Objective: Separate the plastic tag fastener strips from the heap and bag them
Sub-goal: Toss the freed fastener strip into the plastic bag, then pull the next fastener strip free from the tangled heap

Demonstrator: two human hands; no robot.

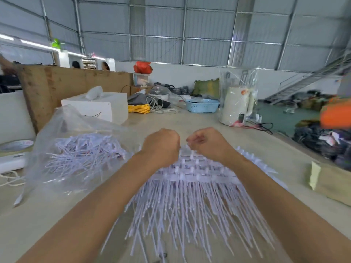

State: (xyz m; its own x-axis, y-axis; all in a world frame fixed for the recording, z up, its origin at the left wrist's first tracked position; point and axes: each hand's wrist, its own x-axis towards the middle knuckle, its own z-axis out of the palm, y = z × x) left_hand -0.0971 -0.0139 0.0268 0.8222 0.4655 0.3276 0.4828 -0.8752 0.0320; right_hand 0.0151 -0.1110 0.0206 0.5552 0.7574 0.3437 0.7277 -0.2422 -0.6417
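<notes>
A heap of white plastic tag fastener strips (190,202) lies on the table in front of me, its long thin pins fanning toward the near edge. Both hands rest on the far end of the heap. My left hand (161,145) is curled shut over the strips' connecting bars. My right hand (205,143) pinches a strip at the heap's top edge between thumb and fingers. To the left lies a clear plastic bag (62,133) with many loose strips (83,152) inside it, its mouth facing the heap.
The beige table (190,122) runs ahead. A white box (98,107) and brown board (57,88) stand at left. Yellow rope (138,108), a blue basket (202,105) and a bagged white roll (237,103) sit farther back. A cardboard box (330,183) stands at right.
</notes>
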